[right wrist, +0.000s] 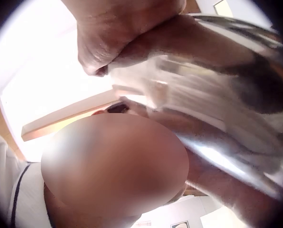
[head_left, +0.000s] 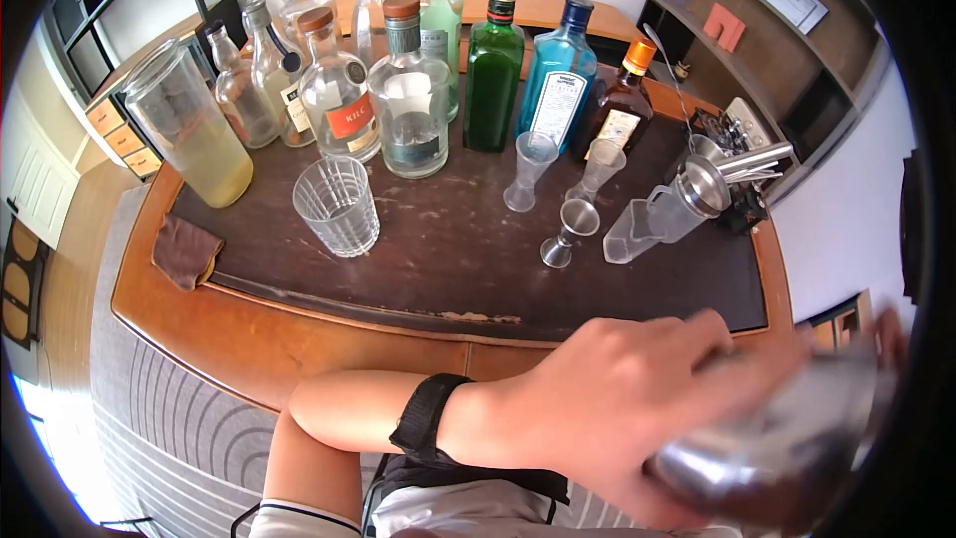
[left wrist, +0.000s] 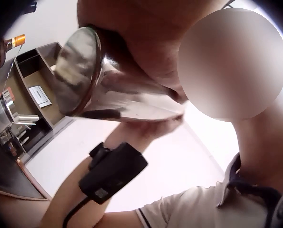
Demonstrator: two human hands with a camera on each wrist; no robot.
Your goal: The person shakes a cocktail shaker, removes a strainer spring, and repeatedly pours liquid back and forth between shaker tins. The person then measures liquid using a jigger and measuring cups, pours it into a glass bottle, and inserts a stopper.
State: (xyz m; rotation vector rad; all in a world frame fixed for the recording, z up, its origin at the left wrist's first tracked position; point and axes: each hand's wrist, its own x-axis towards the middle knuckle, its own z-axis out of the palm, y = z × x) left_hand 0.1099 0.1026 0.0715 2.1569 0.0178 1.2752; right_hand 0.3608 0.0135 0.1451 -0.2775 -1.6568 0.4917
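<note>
So the metal shaker (head_left: pixel 767 448) is up in the air off the near right side of the table (head_left: pixel 438 284), and both hands are on it. The left hand (head_left: pixel 617 399) has its fingers curled round the shiny body, with a black strap (head_left: pixel 428 418) on that wrist. The right hand (left wrist: pixel 151 130) grips it too, but some of its fingers are hidden, so can't tell how each one sits. Shaker's pretty blurry in the head view, fwiw.

On the dark, scuffed tabletop there's a clear glass pitcher (head_left: pixel 635 229) at the right, then a metal jigger (head_left: pixel 570 234) and two clear jiggers (head_left: pixel 530 174) near it. A ribbed tumbler (head_left: pixel 337 214) stands left of those. Bottles crowd the back, incl. a green bottle (head_left: pixel 493 85) and a blue bottle (head_left: pixel 558 90). Over left: a tall jug (head_left: pixel 214 154) of cloudy yellowish liquid and a brown cloth (head_left: pixel 186 251).
</note>
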